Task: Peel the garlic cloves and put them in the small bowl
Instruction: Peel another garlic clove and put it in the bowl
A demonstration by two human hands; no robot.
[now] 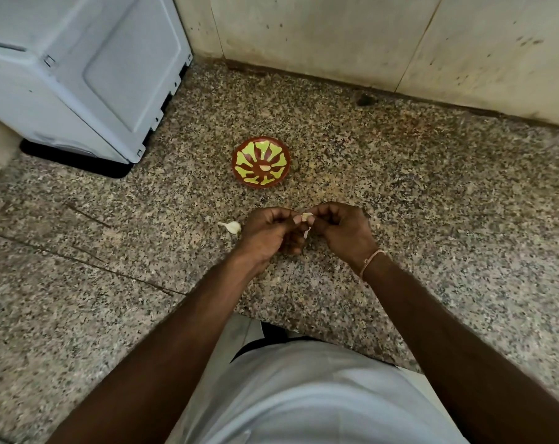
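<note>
Two hands, our left hand (pixel 265 230) and right hand (pixel 340 227), pinch one garlic clove (pixel 307 216) above the tabletop (pixel 431 187); another lies in the bowl (pixel 261 162).

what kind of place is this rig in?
Probably a home kitchen counter: speckled granite worktop against a stained tiled wall, a white appliance in the corner, and a small bowl holding a peeled clove.
</note>
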